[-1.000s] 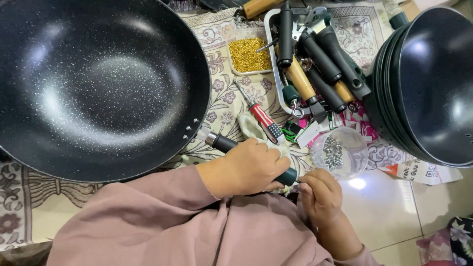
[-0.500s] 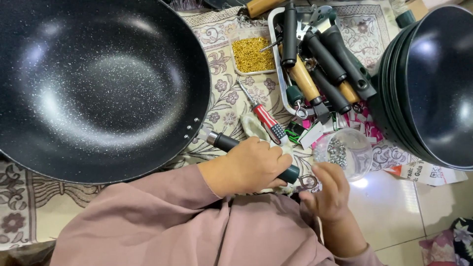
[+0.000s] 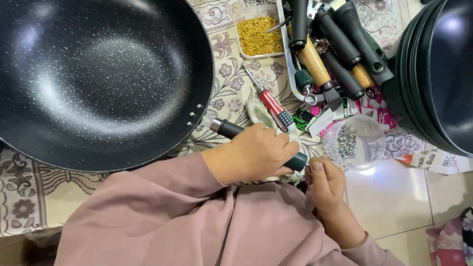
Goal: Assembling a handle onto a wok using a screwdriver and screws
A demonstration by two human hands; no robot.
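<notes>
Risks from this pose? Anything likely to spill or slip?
1. The clear cup of small metal bits sits right beside the right hand; a nudge may tip it.
2. The left hand holds only the wok handle; the wok might twist.
3. The screwdriver lies loose nearby and may roll.

1. I see the wok (image 3: 93, 79): black, speckled, round, lying open side up on the patterned cloth at my left.
2. Its dark handle (image 3: 231, 130) juts rightward from the rim, with a metal collar.
</notes>
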